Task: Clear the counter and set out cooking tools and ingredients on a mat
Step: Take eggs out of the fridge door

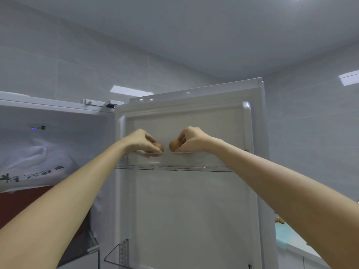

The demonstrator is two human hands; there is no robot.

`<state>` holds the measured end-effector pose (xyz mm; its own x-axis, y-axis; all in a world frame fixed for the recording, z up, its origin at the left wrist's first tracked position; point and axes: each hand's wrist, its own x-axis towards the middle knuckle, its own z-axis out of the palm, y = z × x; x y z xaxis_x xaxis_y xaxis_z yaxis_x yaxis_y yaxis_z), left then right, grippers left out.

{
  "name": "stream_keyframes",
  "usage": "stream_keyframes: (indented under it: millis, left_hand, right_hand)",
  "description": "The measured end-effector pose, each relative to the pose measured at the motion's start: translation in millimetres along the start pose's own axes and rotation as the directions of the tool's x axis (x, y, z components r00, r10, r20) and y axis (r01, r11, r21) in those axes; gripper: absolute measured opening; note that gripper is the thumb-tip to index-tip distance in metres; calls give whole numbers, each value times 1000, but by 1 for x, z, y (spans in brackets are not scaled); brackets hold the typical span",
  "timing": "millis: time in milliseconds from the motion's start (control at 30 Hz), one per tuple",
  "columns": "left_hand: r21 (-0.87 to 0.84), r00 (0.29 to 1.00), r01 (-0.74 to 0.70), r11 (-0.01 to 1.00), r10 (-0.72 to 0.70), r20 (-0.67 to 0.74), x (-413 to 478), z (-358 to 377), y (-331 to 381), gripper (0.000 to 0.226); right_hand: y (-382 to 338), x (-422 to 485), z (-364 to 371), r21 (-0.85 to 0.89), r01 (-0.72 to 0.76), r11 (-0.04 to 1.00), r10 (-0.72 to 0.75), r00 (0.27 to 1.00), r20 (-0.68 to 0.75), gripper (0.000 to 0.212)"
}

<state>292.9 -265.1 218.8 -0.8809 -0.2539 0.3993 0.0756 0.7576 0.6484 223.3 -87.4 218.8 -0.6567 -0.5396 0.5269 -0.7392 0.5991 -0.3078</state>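
Apparently left hand and right hand hold one egg each.

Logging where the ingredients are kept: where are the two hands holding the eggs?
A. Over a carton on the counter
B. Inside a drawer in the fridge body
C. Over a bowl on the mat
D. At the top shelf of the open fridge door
D: the left hand pinches a brown egg and the right hand a second brown egg, just above the clear top shelf of the open fridge door.
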Motion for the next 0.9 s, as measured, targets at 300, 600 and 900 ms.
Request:
stream_keyframes:
  millis: [300,600,900]
  left_hand:
    - [-110,872,-334,936,262,-413,-35,10,41,42]
    - [-206,811,-506,837,381,-443,-93,55,95,42]
    - [-172,770,-607,775,522,-368,-143,117,136,40]
  right_hand:
    - [3,-49,-49,86,125,988,-84,923,-376,46]
    - [19,-148,-83,48,56,997,-23,856,-516,45]
    - [49,-235,-111,-7,-94,996,73,810,-581,44]
